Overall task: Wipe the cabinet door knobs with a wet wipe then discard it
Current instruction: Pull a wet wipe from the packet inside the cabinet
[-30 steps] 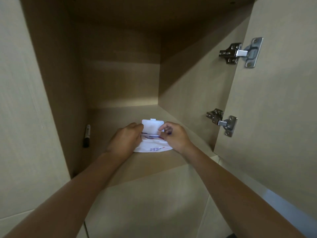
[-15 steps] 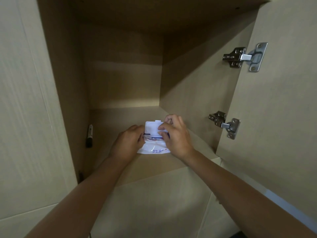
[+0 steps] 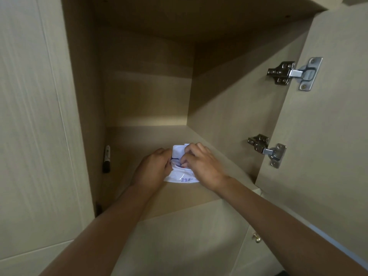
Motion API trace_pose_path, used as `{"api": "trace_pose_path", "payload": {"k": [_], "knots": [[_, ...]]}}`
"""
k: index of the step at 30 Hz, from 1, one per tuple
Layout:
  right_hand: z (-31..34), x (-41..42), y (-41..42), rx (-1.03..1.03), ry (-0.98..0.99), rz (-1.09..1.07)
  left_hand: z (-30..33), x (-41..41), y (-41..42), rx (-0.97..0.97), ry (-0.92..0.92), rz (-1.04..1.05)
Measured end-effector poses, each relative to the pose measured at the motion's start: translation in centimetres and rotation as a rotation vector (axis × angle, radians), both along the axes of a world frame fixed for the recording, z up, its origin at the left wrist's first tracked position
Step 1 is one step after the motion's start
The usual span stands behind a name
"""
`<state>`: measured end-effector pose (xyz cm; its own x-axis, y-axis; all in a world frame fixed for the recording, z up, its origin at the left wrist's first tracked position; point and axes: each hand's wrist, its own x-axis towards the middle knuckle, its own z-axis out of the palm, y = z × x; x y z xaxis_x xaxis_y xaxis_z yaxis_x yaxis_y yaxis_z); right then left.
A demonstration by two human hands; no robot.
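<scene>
A white wet-wipe pack (image 3: 182,176) with blue lettering lies on the shelf (image 3: 139,140) inside an open cabinet, its flap lid raised at the back. My left hand (image 3: 152,169) holds the pack's left side. My right hand (image 3: 202,165) rests over the right side, fingertips pinched at the pack's opening; what they pinch is hidden by the fingers. One brass door knob (image 3: 256,237) shows on a lower door at the bottom right.
A black marker (image 3: 106,158) lies against the cabinet's left wall. The open door (image 3: 328,146) stands at the right with two metal hinges (image 3: 294,73) (image 3: 267,149). A closed door panel (image 3: 29,116) fills the left.
My right hand has slid down from the raised flap to the pack's opening and pinched there. The left hand stays on the pack. The view has shifted slightly.
</scene>
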<state>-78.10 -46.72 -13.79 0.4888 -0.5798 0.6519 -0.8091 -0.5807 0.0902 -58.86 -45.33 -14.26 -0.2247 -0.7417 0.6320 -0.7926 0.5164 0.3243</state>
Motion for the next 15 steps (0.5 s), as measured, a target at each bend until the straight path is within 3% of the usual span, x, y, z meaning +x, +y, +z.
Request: {"api": "trace_pose_path", "payload": {"k": [9, 15], "knots": [[0.2, -0.1, -0.3, 0.026, 0.028, 0.027, 0.5, -0.3, 0.6, 0.009, 0.009, 0.011], [1.8, 0.1, -0.3, 0.151, 0.165, 0.007, 0.7, -0.3, 0.9, 0.015, 0.016, 0.009]]}}
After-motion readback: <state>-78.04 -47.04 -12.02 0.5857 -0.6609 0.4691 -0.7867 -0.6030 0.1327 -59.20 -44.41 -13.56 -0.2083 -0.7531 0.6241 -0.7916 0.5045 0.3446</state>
